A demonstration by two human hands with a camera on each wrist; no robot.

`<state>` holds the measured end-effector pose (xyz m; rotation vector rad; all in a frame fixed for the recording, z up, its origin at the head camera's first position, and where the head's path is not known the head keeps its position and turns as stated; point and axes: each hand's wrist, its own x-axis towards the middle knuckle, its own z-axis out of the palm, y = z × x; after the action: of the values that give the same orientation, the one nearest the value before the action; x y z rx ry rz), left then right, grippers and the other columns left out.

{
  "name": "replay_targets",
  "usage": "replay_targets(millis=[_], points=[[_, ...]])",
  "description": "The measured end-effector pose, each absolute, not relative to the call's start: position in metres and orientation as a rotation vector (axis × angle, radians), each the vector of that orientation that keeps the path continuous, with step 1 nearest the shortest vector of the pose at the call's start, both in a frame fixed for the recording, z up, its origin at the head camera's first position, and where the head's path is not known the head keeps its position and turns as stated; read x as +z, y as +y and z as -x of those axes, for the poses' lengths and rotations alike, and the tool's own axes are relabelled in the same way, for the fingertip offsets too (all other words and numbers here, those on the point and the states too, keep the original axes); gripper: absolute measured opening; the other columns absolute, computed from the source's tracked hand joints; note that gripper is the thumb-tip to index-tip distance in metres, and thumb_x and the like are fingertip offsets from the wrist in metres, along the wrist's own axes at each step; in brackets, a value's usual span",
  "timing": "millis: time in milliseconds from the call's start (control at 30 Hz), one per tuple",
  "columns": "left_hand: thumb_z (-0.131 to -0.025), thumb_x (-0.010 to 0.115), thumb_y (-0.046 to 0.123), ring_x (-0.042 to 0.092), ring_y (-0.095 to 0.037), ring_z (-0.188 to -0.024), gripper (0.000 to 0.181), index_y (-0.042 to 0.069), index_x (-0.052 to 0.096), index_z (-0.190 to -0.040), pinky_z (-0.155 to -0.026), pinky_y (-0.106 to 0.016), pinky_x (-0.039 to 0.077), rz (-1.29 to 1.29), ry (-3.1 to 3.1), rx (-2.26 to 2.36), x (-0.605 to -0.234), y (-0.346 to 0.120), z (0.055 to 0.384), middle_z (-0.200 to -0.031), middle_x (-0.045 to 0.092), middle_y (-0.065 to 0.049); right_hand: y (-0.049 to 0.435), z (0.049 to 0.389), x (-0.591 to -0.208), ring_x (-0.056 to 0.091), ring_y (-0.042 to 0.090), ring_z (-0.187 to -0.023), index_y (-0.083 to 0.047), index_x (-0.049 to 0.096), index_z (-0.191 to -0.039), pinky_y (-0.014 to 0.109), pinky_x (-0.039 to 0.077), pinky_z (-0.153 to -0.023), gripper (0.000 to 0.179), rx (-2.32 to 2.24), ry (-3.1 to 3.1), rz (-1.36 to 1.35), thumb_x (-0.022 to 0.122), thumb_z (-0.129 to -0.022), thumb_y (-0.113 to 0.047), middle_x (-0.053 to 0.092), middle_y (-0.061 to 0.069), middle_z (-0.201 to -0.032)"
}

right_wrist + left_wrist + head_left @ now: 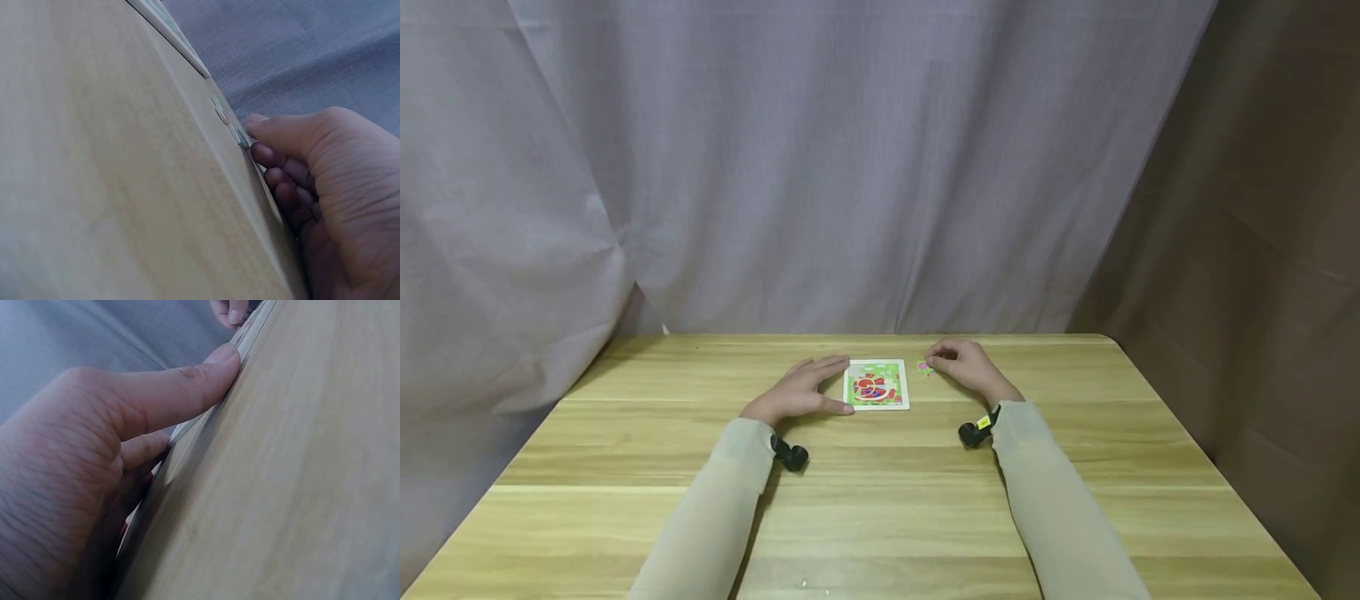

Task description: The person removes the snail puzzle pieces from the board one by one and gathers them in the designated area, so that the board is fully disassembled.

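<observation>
A jigsaw puzzle in a white-bordered tray, with a red, green and blue picture, lies flat on the table. My left hand spans the tray's left side, its straight thumb at the near corner and fingers at the far one. In the left wrist view, the thumb rests along the tray's edge. To the right of the tray, my right hand pinches the edge of a small pink and green puzzle piece between thumb and forefinger. The piece is low at the tabletop; its far side is hidden.
The wood-grain table reaches back to a grey curtain. A darker brown curtain hangs along the right side. A small black wrist camera sits on the left wrist and another black camera on the right.
</observation>
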<state>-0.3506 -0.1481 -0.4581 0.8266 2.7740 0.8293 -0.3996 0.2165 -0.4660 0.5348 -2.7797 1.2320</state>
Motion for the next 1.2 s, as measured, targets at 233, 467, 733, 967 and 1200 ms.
replay_targets(millis=[233, 467, 733, 967, 1200], points=[[-0.095, 0.083, 0.053, 0.028, -0.039, -0.173, 0.102, 0.009, 0.038, -0.176, -0.145, -0.063, 0.009, -0.824, 2.772, 0.836, -0.459, -0.148, 0.35, -0.186, 0.032, -0.014, 0.204, 0.397, -0.455, 0.073, 0.033, -0.114, -0.003, 0.081, -0.123, 0.051, 0.06, -0.106, 0.023, 1.227, -2.697, -0.583, 0.074, -0.111, -0.02, 0.08, 0.017, -0.122], [-0.095, 0.082, 0.054, 0.029, -0.039, -0.173, 0.102, 0.009, 0.038, -0.176, -0.144, -0.064, 0.009, -0.828, 2.769, 0.829, -0.46, -0.148, 0.351, -0.185, 0.033, -0.014, 0.163, 0.396, -0.44, 0.073, 0.035, -0.117, 0.0, 0.08, -0.124, 0.056, 0.061, -0.112, 0.026, 1.14, -2.791, -0.83, 0.071, -0.111, -0.02, 0.079, 0.017, -0.121], [-0.096, 0.081, 0.056, 0.029, -0.039, -0.173, 0.102, 0.01, 0.037, -0.176, -0.144, -0.065, 0.01, -0.83, 2.767, 0.824, -0.46, -0.146, 0.351, -0.186, 0.033, -0.013, 0.128, 0.4, -0.437, 0.074, 0.027, -0.114, -0.003, 0.082, -0.12, 0.049, 0.063, -0.108, 0.023, 1.03, -2.906, -0.976, 0.073, -0.109, -0.021, 0.082, 0.013, -0.121], [-0.095, 0.08, 0.058, 0.03, -0.039, -0.173, 0.103, 0.01, 0.037, -0.176, -0.144, -0.065, 0.009, -0.831, 2.767, 0.829, -0.461, -0.146, 0.351, -0.186, 0.033, -0.013, 0.116, 0.403, -0.439, 0.074, 0.027, -0.117, -0.003, 0.083, -0.12, 0.05, 0.062, -0.11, 0.023, 1.024, -2.897, -1.025, 0.073, -0.108, -0.02, 0.082, 0.013, -0.122], [-0.094, 0.083, 0.057, 0.027, -0.036, -0.174, 0.104, 0.013, 0.038, -0.176, -0.145, -0.062, 0.007, -0.825, 2.755, 0.855, -0.469, -0.146, 0.358, -0.186, 0.032, -0.009, 0.114, 0.404, -0.444, 0.073, 0.029, -0.116, -0.001, 0.083, -0.117, 0.051, 0.061, -0.111, 0.024, 0.98, -2.876, -1.055, 0.073, -0.107, -0.02, 0.081, 0.015, -0.119]])
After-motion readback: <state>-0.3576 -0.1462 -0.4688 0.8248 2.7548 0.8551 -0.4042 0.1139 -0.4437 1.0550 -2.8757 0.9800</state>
